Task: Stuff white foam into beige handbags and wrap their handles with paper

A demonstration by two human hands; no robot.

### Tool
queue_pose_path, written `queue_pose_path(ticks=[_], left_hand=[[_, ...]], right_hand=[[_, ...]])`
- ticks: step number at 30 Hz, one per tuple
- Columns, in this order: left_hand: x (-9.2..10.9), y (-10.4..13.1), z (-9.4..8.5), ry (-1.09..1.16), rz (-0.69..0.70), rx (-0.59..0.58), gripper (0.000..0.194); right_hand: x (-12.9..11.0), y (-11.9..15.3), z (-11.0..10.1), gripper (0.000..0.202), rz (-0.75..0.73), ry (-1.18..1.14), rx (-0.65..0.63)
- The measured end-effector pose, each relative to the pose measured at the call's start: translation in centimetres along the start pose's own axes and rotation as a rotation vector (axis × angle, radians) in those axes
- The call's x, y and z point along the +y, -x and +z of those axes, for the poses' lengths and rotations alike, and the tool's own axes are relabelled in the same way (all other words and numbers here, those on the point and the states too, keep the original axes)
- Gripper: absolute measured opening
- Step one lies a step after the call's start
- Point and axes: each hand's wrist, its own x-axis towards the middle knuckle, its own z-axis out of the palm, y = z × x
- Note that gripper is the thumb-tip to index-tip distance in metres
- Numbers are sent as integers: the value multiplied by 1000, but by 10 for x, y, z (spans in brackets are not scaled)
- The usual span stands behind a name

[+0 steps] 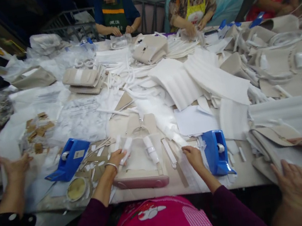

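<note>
A beige handbag [139, 165] with a pink base lies in front of me, its straps partly wrapped in white. At its left side my left hand [117, 158], with a bracelet at the wrist, has its fingers closed on a white-wrapped strap [127, 148]. The other wrapped strap [151, 150] lies on the bag's right half. My right hand [194, 157] is right of the bag, fingers pinched at the end of a translucent white plastic sheet [170, 131]. Just beyond that hand stands a blue tape dispenser [216, 152].
Another blue tape dispenser [72, 156] and a roll of tape [77, 188] are on the left. White foam sheets [176, 81] and stacked beige bags [82, 78] cover the table. Co-workers' hands [294, 185] are close on both sides; people work across the table.
</note>
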Motion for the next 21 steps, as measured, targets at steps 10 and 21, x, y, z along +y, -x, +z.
queue_pose_path(ticks=[10,21], left_hand=[[-8,-11,-1,5,-5,58,23],[-8,-13,-6,-52,-14,3,48]], right_hand=[[4,71,26,15,59,450,-131],[-14,80,-1,20,272,519,-214]])
